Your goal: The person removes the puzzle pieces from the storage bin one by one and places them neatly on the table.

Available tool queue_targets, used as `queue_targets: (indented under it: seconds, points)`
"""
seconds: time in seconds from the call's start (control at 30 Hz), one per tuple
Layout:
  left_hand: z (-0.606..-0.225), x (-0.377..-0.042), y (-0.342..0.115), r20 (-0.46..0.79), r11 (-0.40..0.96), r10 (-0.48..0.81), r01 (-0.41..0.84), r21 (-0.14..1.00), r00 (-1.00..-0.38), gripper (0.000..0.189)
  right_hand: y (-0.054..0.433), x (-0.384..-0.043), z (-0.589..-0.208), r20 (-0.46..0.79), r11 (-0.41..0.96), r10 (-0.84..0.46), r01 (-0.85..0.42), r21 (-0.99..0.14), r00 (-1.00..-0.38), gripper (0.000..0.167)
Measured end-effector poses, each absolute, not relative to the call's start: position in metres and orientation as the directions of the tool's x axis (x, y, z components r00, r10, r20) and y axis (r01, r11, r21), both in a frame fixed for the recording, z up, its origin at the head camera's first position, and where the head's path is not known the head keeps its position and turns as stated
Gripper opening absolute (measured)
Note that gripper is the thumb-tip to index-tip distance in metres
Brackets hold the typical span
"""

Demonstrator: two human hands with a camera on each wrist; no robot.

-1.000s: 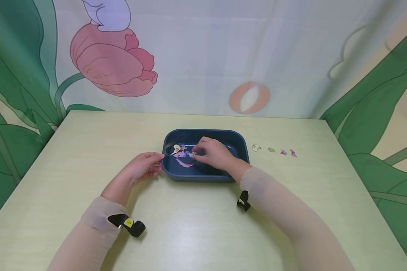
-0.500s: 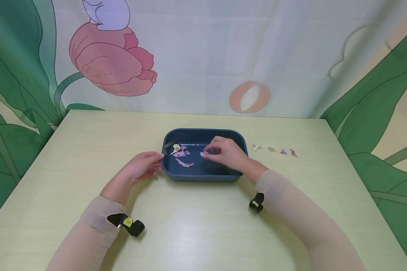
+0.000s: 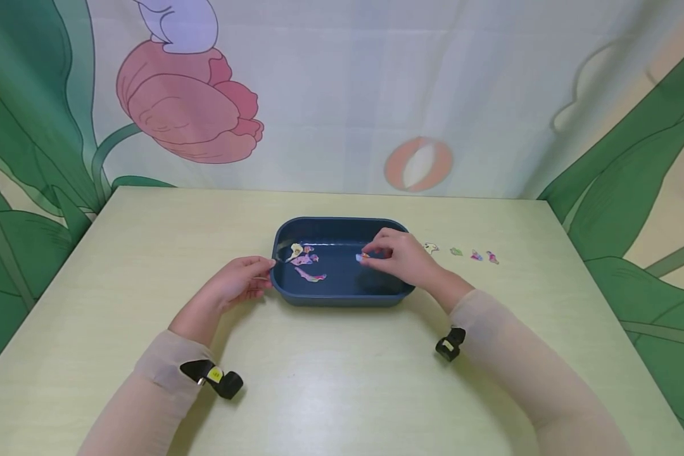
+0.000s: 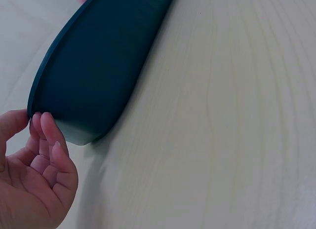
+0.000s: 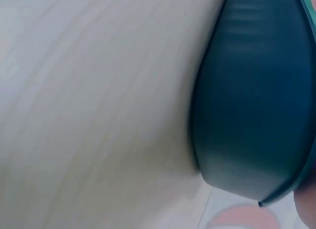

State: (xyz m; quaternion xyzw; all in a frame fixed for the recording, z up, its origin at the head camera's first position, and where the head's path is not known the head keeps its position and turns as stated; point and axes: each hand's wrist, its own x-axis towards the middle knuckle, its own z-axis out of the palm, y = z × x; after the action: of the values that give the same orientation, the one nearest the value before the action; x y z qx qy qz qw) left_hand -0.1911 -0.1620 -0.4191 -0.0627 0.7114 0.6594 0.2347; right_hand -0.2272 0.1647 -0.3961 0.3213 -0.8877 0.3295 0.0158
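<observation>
A dark blue rectangular tray (image 3: 342,301) sits on the table. At its left end my left hand (image 3: 239,283) pinches the rim between thumb and fingers; the left wrist view shows this grip on the tray wall (image 4: 94,66) up close. Over the right part of the tray, my right hand (image 3: 407,258) pinches a small colourful sticker-like cutout (image 3: 360,258) between thumb and index finger. Inside the tray at left lie a cream cutout (image 3: 296,251), a purple one (image 3: 303,259) and a long curved pink one (image 3: 310,275). The right wrist view catches only an edge of the hand.
Right of the tray, a row of small cutouts lies on the table: a white one (image 3: 431,247) partly behind my hand, a green one (image 3: 456,251), and two pink-purple ones (image 3: 476,256) further right. A printed curtain (image 3: 319,95) hangs behind the table.
My right hand has lifted the small cutout from the group at the tray's left and carried it rightward across the tray. The left hand stays on the rim.
</observation>
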Motion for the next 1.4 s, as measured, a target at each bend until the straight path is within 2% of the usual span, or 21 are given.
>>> queue_targets:
  seconds: [0.5,0.8,1.4]
  points:
    - [-0.417,-0.190,-0.161,-0.414,0.130,0.221,-0.394,0.910,-0.883,0.031,0.198,-0.221,-0.393,0.261,0.611,-0.502,-0.552,-0.567,-0.824,0.020]
    - [-0.417,-0.191,-0.160,-0.408,0.116,0.226,-0.392,0.913,-0.884,0.027,0.213,-0.221,-0.394,0.304,0.619,-0.482,-0.565,-0.546,-0.822,0.017]
    - [-0.420,-0.191,-0.163,-0.408,0.117,0.235,-0.390,0.913,-0.882,0.028,0.241,-0.220,-0.397,0.297,0.672,-0.417,-0.512,-0.535,-0.859,0.019]
